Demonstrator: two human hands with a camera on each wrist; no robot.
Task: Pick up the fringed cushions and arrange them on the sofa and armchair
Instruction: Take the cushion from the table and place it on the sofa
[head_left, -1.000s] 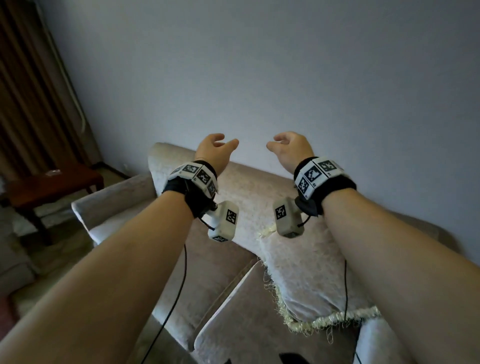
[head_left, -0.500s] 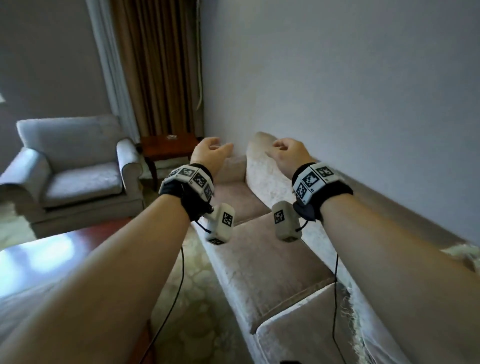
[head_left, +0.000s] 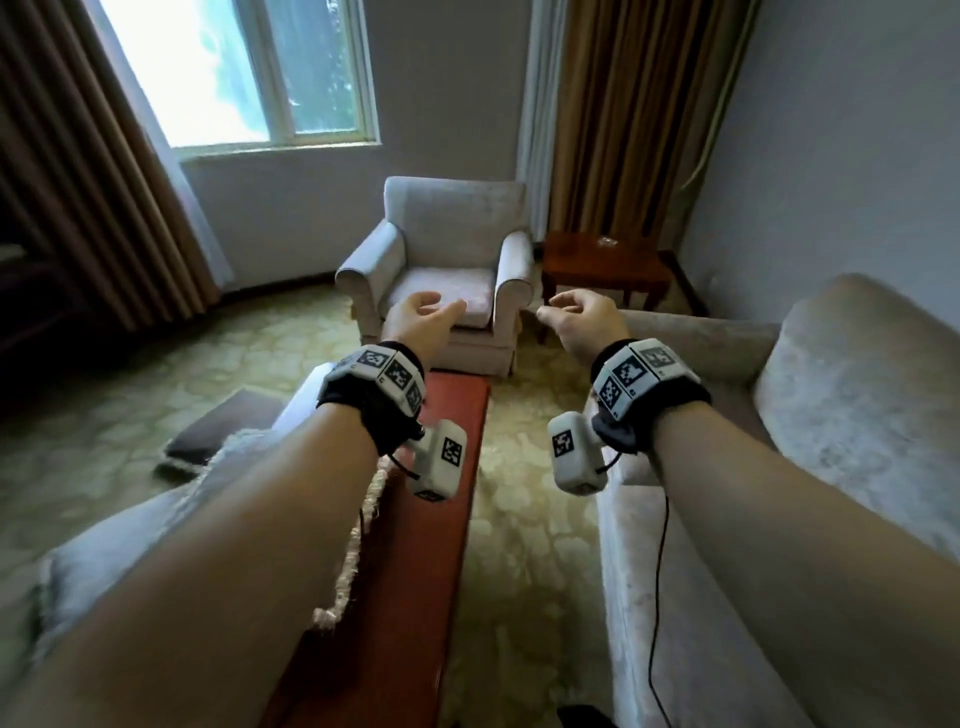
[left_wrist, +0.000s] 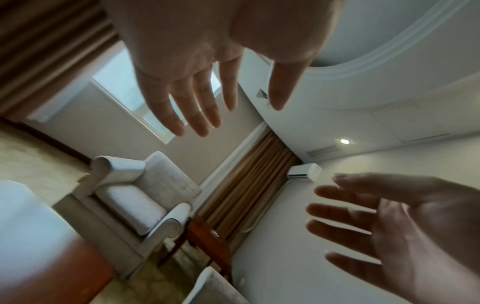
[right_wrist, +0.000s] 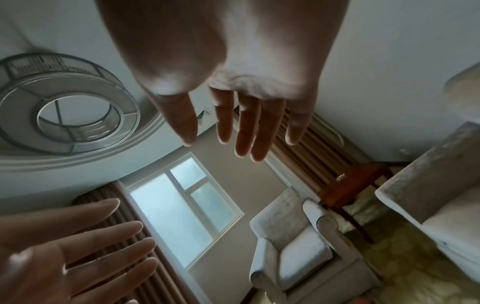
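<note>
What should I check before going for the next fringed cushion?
1. Left hand free: ok, fingers relaxed, holding nothing.
2. Right hand free: ok, empty too.
3. Cushion within view: ok, a fringed cushion lies under the left forearm on the coffee table.
4. Armchair seat free: ok, no cushion on it.
5. Sofa spot free: ok for the visible part; the rest is out of frame.
6. Cushions left in total: cannot tell.
</note>
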